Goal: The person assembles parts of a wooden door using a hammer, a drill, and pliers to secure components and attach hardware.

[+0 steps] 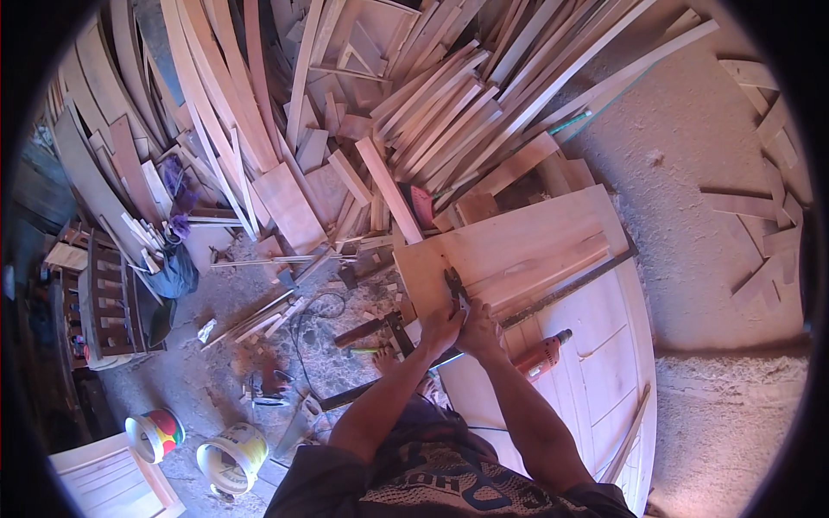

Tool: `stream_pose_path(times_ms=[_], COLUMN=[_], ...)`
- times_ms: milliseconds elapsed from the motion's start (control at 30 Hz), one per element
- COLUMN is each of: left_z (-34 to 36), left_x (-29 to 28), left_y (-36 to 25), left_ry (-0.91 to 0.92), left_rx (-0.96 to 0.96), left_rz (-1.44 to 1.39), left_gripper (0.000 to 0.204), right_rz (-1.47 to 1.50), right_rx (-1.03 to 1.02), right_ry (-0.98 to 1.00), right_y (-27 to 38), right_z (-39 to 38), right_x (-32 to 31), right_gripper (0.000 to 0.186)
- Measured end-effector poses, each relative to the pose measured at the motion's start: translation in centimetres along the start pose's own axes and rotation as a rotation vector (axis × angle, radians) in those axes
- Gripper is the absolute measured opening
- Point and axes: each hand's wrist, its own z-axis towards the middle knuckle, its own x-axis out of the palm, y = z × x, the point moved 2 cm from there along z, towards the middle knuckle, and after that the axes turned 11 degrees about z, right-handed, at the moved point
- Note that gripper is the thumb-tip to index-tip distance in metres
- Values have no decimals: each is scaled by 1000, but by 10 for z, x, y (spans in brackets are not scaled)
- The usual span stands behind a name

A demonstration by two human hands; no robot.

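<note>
Both my hands are closed together over a wooden door panel [501, 226]. My left hand [442, 330] and my right hand [480, 333] grip the handles of dark pliers [454, 281], whose head points away from me at the panel's left part. Just below the tool, a long dark bar clamp [566, 287] crosses the panel at a slant. Its wooden handle [359, 332] sticks out left of my left hand. To the right of my right forearm, an orange-red power drill [540, 357] lies on the panel. The fingers partly hide the pliers' handles.
Stacked timber and offcuts [449, 112] fill the far side. On the littered floor at left stand a white bucket [231, 457] and a colourful bucket [157, 434]. A handsaw [300, 425] and a dark cable [302, 345] lie near my left arm. A pale wall [717, 285] rises at right.
</note>
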Motion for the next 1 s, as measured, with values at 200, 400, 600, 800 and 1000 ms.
stream_pose_path(times_ms=[200,400,600,800,1000], left_z=[-5,-8,-9,-7,0], left_x=[2,2,4,9,19], left_y=[-8,-7,-5,1,14], left_ry=[-10,-88,-65,-50,-25], left_rx=[5,42,-20,-63,-71], left_rz=[-17,-22,-39,-85,-216], left_gripper=[32,32,40,44,43], right_rz=[4,17,29,21,-6], right_rx=[54,95,122,65,82], right_ry=[84,141,172,144,163], right_y=[3,2,2,2,4], right_z=[5,10,14,14,18], right_x=[-11,-11,-14,-14,-16], right_gripper=[57,62,69,57,63])
